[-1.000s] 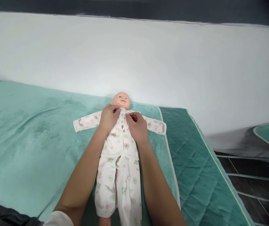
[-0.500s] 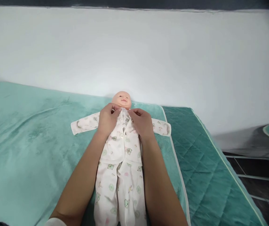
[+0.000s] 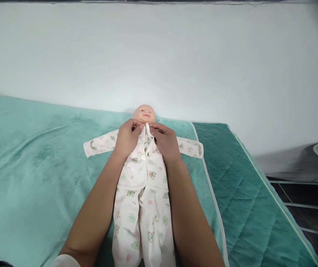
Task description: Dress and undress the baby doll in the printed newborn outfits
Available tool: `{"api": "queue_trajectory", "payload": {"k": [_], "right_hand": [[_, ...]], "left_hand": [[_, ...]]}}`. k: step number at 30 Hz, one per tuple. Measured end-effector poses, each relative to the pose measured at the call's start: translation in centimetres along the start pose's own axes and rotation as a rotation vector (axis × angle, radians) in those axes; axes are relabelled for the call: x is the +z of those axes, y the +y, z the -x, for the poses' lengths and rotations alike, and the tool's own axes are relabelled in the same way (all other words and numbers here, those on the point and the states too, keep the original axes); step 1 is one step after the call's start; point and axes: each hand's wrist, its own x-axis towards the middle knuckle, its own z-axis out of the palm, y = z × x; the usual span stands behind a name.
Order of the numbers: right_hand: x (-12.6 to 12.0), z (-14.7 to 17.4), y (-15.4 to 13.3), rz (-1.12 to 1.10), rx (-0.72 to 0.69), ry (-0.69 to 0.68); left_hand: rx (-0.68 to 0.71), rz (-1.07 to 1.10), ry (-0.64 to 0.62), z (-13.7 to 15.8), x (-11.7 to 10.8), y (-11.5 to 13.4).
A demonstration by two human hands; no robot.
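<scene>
Here, clothed doll (image 3: 142, 178) on green blanket (image 3: 50, 167) over quilted cover (image 3: 248, 193); white wall (image 3: 159, 52) beyond.

- The left hand (image 3: 127, 139) and right hand (image 3: 166, 142) crowd the patterned top (image 3: 133, 172) at its collar, a narrow gap between them.
- The doll's head (image 3: 143, 112) and the wall (image 3: 159, 66) limit reach beyond.
- Both forearms (image 3: 98, 207) bar low sideways passage to the trousers (image 3: 128, 222).
- A hand could pass over the light green blanket (image 3: 36, 167) leftward, or the quilted cover (image 3: 245, 193) rightward.
</scene>
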Motion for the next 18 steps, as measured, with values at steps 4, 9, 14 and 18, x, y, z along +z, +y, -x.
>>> {"api": "queue_trajectory", "payload": {"k": [4,9,14,18], "right_hand": [[0.2,0.2,-0.7,0.024,0.035,-0.015],[0.3,0.3,-1.6,0.099,0.052,-0.032],[0.2,0.3,-1.9,0.168,0.035,-0.079],[0.3,0.4,-1.8,0.213,0.011,-0.101]], "left_hand": [[-0.001,0.016,-0.031,0.0,-0.1,-0.1],[-0.018,0.022,-0.056,0.0,-0.2,-0.3],[-0.045,0.041,-0.058,0.1,-0.1,-0.1],[-0.061,0.042,-0.090,0.3,0.1,0.1]]}}
